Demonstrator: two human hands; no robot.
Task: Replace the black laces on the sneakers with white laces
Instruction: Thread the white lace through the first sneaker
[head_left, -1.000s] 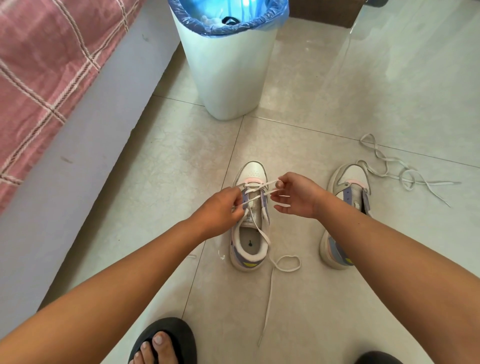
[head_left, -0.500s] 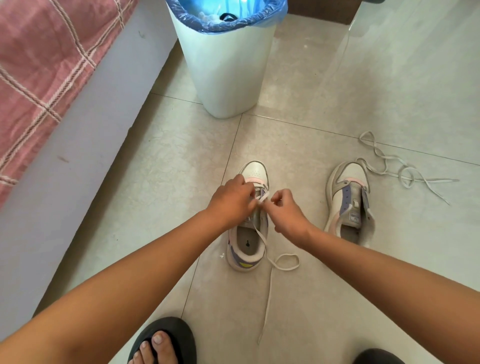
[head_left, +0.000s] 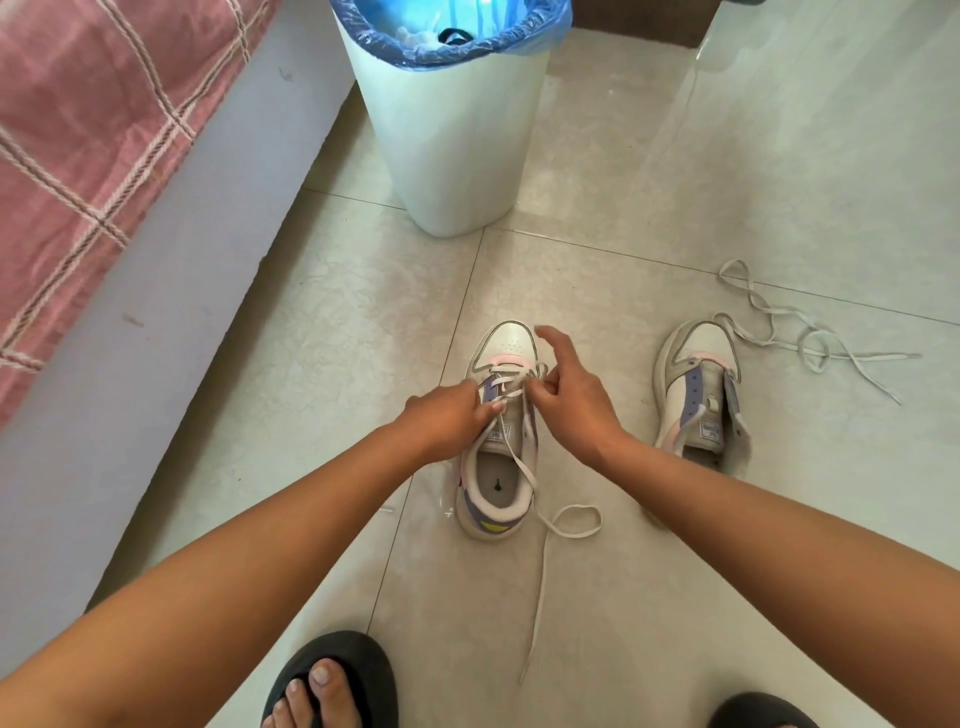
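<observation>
Bare forearms, black slippers

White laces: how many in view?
2. One flat white lace is partly threaded in the left grey-white sneaker; one loose white lace lies on the tiled floor beyond the unlaced right sneaker.

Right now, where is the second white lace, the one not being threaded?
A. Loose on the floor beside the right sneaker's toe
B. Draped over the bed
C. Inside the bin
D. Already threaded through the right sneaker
A: the spare white lace lies tangled on the tiles by the toe of the right sneaker, whose eyelets are bare.
</observation>
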